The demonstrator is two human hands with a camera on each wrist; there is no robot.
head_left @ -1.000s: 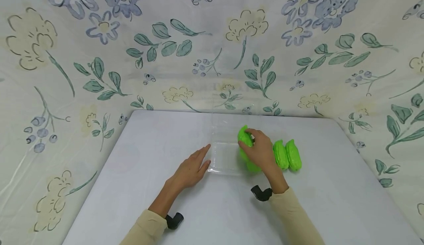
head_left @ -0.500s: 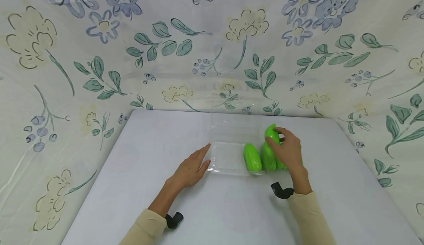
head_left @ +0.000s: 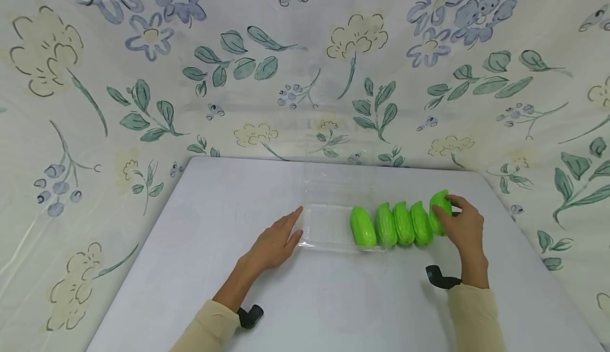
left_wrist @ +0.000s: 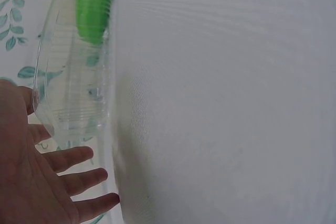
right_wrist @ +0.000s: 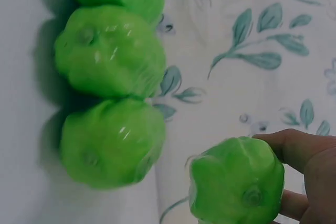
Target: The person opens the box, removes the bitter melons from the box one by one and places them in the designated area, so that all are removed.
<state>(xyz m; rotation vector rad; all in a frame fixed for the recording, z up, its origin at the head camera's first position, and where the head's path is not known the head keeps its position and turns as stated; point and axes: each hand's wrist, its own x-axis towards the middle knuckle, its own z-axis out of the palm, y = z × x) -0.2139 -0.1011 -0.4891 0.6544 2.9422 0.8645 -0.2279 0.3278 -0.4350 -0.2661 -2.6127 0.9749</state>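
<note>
My right hand (head_left: 466,229) pinches a green oblong toy vegetable (head_left: 439,211), lobed and glossy with a pointed tip, between thumb and fingers. It is at the right end of a row of similar green vegetables (head_left: 404,224). The right wrist view shows the held vegetable (right_wrist: 237,182) apart from that row. A clear plastic hinged box (head_left: 329,225) has its lid (head_left: 340,180) raised at the back. One green vegetable (head_left: 363,227) lies in its right part. At the box's left end is my left hand (head_left: 274,243), fingers straight and spread, fingertips right at the wall.
A white table (head_left: 229,198) bears everything. Behind it hangs a floral cloth (head_left: 305,66), close to the table's back edge. A black wrist-camera mount (head_left: 442,278) juts from the right wrist, another mount (head_left: 251,317) from the left.
My right hand has carried the green vegetable rightward, from above the box, past the row to its right end. My left hand has stayed at the box's left side.
</note>
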